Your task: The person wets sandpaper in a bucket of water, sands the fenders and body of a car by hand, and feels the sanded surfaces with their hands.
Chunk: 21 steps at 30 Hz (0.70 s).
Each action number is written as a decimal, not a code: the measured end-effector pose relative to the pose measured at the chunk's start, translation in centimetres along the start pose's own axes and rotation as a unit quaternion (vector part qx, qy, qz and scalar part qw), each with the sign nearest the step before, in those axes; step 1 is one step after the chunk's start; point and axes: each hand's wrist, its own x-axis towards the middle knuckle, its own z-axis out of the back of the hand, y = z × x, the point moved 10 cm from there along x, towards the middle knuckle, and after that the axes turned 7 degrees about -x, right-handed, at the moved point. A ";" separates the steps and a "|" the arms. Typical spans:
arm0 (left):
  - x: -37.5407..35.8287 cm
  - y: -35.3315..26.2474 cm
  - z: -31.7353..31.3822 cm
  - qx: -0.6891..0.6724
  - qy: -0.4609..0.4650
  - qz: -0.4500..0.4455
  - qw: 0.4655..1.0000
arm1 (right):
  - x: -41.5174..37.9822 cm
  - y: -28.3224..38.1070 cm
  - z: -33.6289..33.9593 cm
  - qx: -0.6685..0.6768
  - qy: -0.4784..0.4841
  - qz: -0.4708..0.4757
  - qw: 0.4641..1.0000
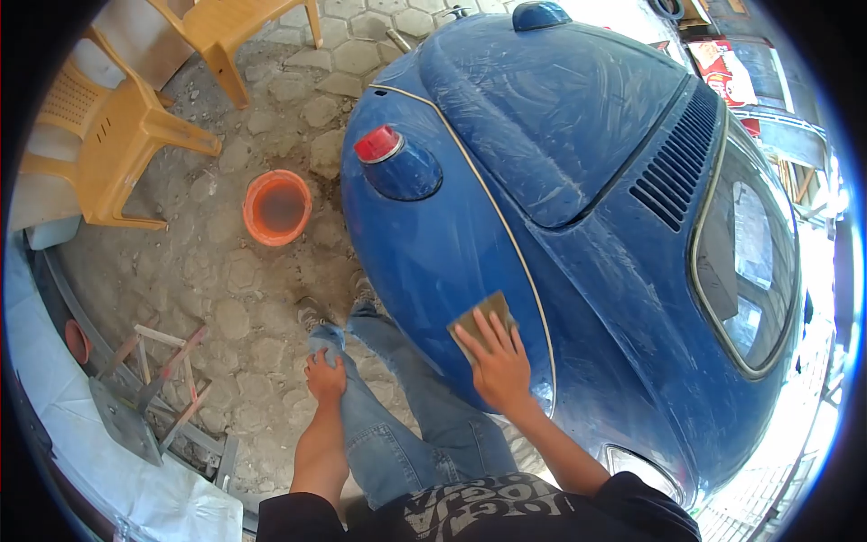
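Observation:
My right hand (501, 366) presses a flat, olive-brown piece of sandpaper (466, 336) against the rear fender (433, 257) of a blue car, its fingers laid over the sheet. The fender is rounded, with a cream-coloured strip (479, 172) along its inner seam and a red tail light (379, 144) on top. My left hand (325, 375) rests on my knee, fingers apart and holding nothing. Pale scuff marks cover the engine lid (560, 108) beyond the fender.
An orange bucket (277, 208) with murky water stands on the stone paving. Yellow plastic chairs (135, 135) are at the upper left. A wooden frame (167, 375) and a silvery sheet (117, 461) lie at the lower left. The car fills the right side.

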 end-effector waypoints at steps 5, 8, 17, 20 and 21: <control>0.3 -0.2 0.3 0.001 0.009 -0.004 1.000 | 2.0 -0.1 -0.3 -0.042 0.003 -0.006 0.999; 0.2 0.9 -0.2 0.015 0.005 -0.007 1.000 | 11.6 -0.7 0.6 -0.067 -0.100 -0.018 0.993; -0.1 3.3 0.2 -0.035 -0.016 -0.002 0.999 | 8.1 1.4 0.1 -0.045 -0.073 0.016 0.996; -0.2 3.0 0.5 -0.060 -0.011 0.015 0.998 | 0.9 1.7 -0.6 -0.057 -0.016 0.018 0.998; -0.1 2.9 0.3 -0.068 -0.010 0.014 0.998 | -0.3 1.6 -0.5 -0.068 -0.009 0.020 0.997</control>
